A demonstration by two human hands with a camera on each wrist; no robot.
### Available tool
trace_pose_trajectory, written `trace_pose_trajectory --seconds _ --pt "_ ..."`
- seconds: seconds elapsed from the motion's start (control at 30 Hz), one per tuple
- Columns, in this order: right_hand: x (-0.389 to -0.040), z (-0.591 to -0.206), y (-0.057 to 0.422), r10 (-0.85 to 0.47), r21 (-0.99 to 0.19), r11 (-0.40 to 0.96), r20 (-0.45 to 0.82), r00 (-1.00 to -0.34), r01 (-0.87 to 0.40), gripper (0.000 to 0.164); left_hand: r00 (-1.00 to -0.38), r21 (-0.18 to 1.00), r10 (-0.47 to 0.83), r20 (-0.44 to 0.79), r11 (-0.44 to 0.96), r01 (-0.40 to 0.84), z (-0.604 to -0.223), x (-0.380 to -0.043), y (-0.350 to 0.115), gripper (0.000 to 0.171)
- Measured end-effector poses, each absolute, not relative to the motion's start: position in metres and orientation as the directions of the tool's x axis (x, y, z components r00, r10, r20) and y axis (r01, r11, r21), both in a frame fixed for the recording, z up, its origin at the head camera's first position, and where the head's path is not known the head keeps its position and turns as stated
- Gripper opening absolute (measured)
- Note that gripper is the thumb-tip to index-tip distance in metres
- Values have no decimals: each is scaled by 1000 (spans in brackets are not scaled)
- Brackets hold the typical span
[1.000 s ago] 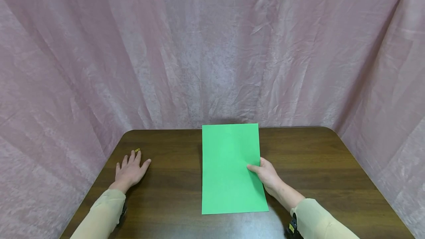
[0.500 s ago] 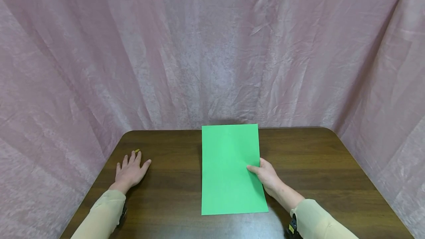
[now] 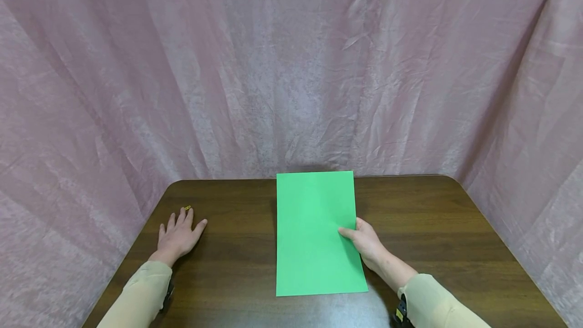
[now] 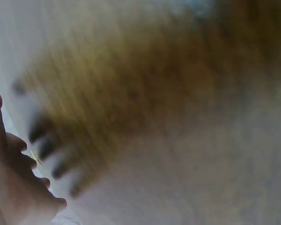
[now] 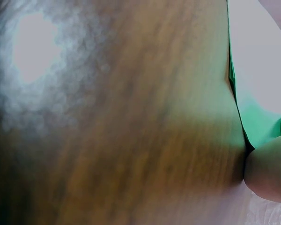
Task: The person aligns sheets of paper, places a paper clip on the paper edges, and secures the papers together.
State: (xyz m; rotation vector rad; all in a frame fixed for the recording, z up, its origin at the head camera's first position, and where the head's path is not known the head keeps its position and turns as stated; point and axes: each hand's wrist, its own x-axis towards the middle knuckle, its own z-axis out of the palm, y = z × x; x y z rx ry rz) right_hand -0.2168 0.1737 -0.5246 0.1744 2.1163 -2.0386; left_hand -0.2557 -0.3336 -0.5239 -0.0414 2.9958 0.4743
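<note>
Backdrop's a pale pink crushed-velvet curtain (image 3: 291, 75) hanging in loose folds, with a dark brown wood-grain table (image 3: 237, 272) in front of it, rounded at the far corners and catching a bright patch of glare down near the person. Roughly in the middle there's a plain bright green rectangular sheet (image 3: 314, 237), paper or thin card by the looks of it, long side running away from the person. In the head view its far end overlaps the table's back edge and a bit of the curtain. The right hand (image 3: 368, 241) has it pinched at the right-hand edge, thumb lying on top and the other fingers mostly hidden behind. The right wrist view shows a dark gap under the edge near the grip, and the sheet is pretty washed out there.

Left hand (image 3: 178, 240) is over on the left side of the table, palm down, fingers spread and released. Can't tell if it's actually touching the wood. Just by the fingertips is a tiny yellow looped thing (image 3: 188, 207), kinda like a paper clip. Both arms wear pale cream sleeves (image 3: 138, 292), and there's a black device (image 3: 401, 312) with a yellow patch at the right wrist
</note>
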Motion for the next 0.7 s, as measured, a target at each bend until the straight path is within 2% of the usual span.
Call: trace_pose_trajectory --seconds 0.7 --pt "-218 -526 175 -58 -976 27 -217 -974 216 45 -989 303 6 -151 952 -40 -518 -262 -333 94"
